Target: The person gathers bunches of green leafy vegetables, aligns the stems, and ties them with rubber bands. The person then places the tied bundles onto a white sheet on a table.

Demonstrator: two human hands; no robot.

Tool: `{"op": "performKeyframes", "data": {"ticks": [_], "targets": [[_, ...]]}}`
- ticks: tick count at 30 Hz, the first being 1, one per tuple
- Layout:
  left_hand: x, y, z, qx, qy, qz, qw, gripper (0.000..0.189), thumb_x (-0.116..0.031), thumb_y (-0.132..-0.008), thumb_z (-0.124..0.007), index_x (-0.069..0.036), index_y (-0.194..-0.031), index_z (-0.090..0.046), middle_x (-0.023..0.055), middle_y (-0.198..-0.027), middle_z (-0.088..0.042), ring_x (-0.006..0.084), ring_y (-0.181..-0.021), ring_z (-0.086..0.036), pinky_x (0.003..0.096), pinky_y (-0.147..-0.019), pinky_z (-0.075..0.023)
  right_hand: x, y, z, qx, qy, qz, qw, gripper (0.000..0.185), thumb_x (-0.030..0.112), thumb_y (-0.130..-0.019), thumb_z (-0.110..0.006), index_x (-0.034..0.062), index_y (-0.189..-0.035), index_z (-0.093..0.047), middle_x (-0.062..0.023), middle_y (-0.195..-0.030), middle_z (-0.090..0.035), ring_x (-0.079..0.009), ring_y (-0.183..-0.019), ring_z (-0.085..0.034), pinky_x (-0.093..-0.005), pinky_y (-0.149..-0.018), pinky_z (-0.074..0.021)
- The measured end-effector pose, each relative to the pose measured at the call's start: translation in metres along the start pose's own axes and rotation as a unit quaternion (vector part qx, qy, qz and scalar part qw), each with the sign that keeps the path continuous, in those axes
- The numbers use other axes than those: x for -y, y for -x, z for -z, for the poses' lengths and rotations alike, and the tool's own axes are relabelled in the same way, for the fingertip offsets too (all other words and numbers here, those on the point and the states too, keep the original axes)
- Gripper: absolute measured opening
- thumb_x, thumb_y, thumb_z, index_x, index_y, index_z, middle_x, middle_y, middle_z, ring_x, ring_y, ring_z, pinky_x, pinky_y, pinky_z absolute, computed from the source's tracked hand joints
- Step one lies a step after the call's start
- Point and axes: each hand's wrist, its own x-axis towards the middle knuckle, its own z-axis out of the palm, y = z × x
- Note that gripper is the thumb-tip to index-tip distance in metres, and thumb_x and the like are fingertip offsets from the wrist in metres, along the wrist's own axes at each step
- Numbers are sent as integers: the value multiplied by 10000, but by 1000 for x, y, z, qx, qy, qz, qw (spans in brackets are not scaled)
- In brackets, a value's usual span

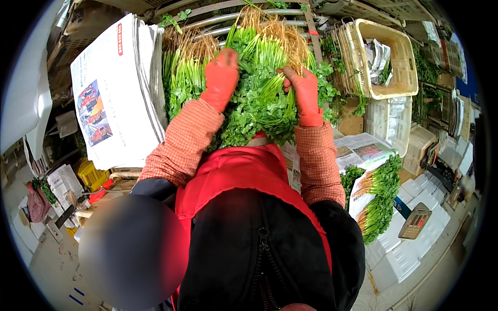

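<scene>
A heap of rooted leafy greens [258, 77], which look like coriander, lies before me with its brown roots pointing away. My right hand [301, 87], in a red glove, grips a small bunch of greens [274, 90] near the root end. Over the left side of the heap is my left hand [221, 77], gloved in red too. Its fingers are blurred and curled near the stems, so I cannot tell whether they hold any. Another group of stems [186, 74] lies to the left of that hand, roots also away from me.
A thick stack of newspapers [113, 93] rises at the left. Metal bars [218, 29] run behind the roots. Cream plastic crates [410, 77] stand at the right. Below them, bundled greens [381, 198] lie on newspaper beside a scale display [415, 221] and white foam boxes [397, 258].
</scene>
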Motion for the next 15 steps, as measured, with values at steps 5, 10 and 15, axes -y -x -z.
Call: {"op": "performKeyframes", "data": {"ticks": [5, 10, 15], "targets": [[-24, -21, 32, -62, 70, 67, 993, 187, -174, -852, -641, -35, -978, -628, 133, -979, -666, 275, -734, -657, 371, -671, -525, -2, 1, -2, -9, -7, 3, 1000, 217, 136, -864, -614, -60, -942, -663, -38, -628, -581, -104, -519, -498, -228, -519, -399], [-78, 3, 30, 231, 73, 26, 970, 289, -365, -815, -655, -77, -793, -648, 151, -726, -643, 352, -674, -617, 417, -615, -486, -1, 1, -9, -10, -22, 14, 1000, 198, 141, -837, -634, -37, -910, -677, -53, -632, -593, -105, -514, -515, -235, -498, -406], [-60, 0, 6, 294, 269, 115, 910, 296, -333, -849, -608, -45, -784, -635, 118, -636, -620, 245, -503, -569, 359, -468, -449, -8, 0, -5, -4, -40, 7, 999, 190, 125, -838, -632, -42, -918, -673, -54, -641, -595, -101, -532, -523, -233, -503, -414]]}}
